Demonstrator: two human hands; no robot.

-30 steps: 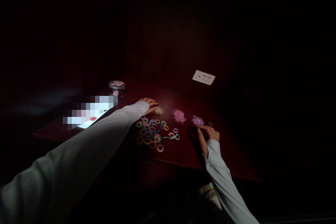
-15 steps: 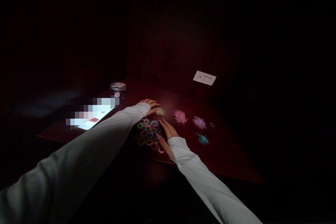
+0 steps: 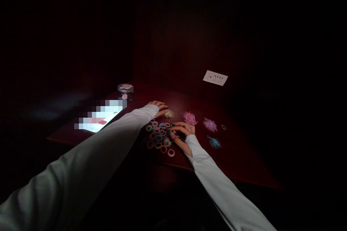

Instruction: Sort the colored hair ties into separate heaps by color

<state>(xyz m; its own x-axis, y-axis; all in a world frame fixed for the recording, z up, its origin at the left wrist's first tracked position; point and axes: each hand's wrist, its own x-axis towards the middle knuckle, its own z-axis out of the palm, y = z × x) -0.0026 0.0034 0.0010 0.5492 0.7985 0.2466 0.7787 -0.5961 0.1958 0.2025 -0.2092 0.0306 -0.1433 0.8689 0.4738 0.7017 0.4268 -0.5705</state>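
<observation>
A spread of colourful hair ties (image 3: pixel 158 145) lies near the front of the dark red table. My right hand (image 3: pixel 185 133) is at the right side of this spread, thumb and fingers apart, fingertips at the ties; no tie is visibly gripped. Beyond the spread, my left hand (image 3: pixel 157 106) rests with fingers stretched out beside a small pale yellow heap (image 3: pixel 169 114) of thin bands. To the right are a pink heap (image 3: pixel 189 118) of thin strands, a purple heap (image 3: pixel 210 125) and a teal heap (image 3: pixel 214 142). One single loop (image 3: pixel 223 127) lies apart.
A lit phone-like screen (image 3: pixel 95 127), partly blurred out, lies at the left beyond my left sleeve. Behind it stands a round clear container (image 3: pixel 125 88). A white socket plate (image 3: pixel 215 78) is on the dark wall. The table's front edge (image 3: pixel 173 165) runs close to me.
My right hand has shifted a little right and its fingers have bent over the hair ties' right side. My left hand stays by the yellow heap. The whole view has shifted slightly.
</observation>
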